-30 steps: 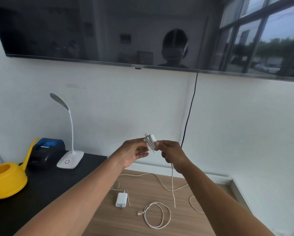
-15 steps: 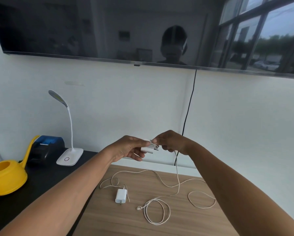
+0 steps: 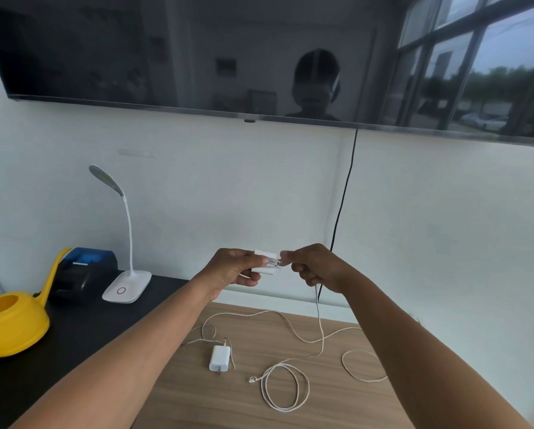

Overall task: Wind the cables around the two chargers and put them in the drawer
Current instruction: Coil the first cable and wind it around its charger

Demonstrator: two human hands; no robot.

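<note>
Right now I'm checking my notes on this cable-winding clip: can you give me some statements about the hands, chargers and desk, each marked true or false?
1. The left hand holds a white charger in the air. True.
2. The second charger is also in a hand. False: it lies on the wooden tabletop.
3. The right hand pinches the cable beside the held charger. True.
4. The watering can is green. False: it is yellow.

Two chargers [image 3: 264,252] [image 3: 219,358], two cables [image 3: 320,323] [image 3: 278,312]
</note>
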